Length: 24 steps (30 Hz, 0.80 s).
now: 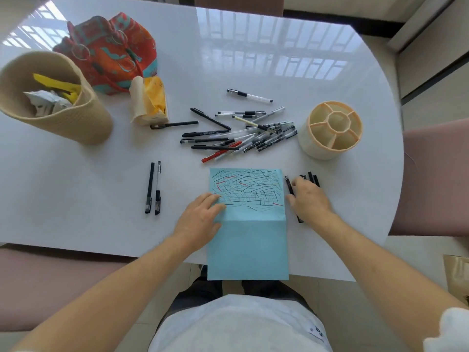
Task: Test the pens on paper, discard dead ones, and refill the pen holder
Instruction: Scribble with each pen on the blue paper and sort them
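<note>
the blue paper (pixel 247 224) lies at the near edge of the white table (pixel 101 224), its far half thick with black and red test strokes, its near half bare and hanging past the table edge. the left hand (pixel 203 217) rests flat on the paper's left margin, fingers straight and relaxed, pinning the sheet and gripping nothing. the right hand (pixel 308 199) sits just right of the paper on top of a small group of black pens (pixel 313 177), fingers bent down among them; whether it has actually closed on one cannot be told, since the hand hides most of them. beyond the paper's far edge lies the loose pile of pens (pixel 241 134), and right of that pile, beyond the paper's right corner, stands the empty cream pen holder (pixel 331 129). two black pens (pixel 153 188) lie side by side well left of the paper, and the woven basket (pixel 50 97), with crumpled scraps inside, stands far off to the paper's upper left. my reading is that the step in hand is picking one pen from the right-hand group, likely to test or to sort. to do it well: single out one pen with thumb and forefinger so the neighbours do not roll, keep the left palm pressing so the sheet cannot slide off the edge, and stroke on the bare lower part, where a faint line would show plainly.
</note>
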Available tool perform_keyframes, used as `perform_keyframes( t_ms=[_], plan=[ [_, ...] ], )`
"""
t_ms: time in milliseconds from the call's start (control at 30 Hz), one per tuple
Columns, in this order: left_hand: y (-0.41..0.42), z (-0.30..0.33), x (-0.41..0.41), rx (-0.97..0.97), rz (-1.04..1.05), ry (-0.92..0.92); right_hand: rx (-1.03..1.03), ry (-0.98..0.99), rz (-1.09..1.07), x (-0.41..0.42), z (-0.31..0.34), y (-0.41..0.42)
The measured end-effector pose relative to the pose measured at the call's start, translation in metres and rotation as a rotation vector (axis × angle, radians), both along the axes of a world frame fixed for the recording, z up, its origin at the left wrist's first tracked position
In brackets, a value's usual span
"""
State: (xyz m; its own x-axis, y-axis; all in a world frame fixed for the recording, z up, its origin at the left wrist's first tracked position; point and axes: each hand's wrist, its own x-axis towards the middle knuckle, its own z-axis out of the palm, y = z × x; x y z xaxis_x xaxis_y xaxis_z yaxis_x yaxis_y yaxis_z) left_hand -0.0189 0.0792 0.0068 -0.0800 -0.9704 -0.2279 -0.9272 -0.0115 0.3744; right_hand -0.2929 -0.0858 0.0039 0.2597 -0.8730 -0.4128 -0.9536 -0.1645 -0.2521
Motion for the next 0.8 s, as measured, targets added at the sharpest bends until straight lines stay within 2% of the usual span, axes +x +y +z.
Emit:
perform_keyframes(
  t_ms=[200,267,400,567,633,700,800],
  plan=[
    [0.004,-0.007,0.001,0.012,-0.007,-0.033,-0.238,-0.139,0.033,0.045,0.013,-0.061],
    [0.005,-0.008,0.001,0.008,0.004,-0.017,-0.281,-0.08,0.119,0.065,0.013,-0.084],
    [0.009,-0.01,0.006,0.01,0.012,-0.01,-0.313,0.161,0.35,0.083,0.003,-0.1],
    [0.012,-0.012,0.01,0.015,0.013,0.003,-0.335,0.171,0.541,0.082,0.005,-0.094],
    [0.009,-0.011,0.008,0.03,0.009,0.001,-0.309,0.017,0.473,0.081,0.013,-0.089],
    [0.006,-0.008,0.006,0.041,0.03,0.015,-0.263,-0.26,0.279,0.079,0.026,-0.073],
    [0.002,-0.001,0.001,-0.022,0.165,0.189,-0.017,-0.675,-0.078,0.073,0.048,-0.027]
  ],
)
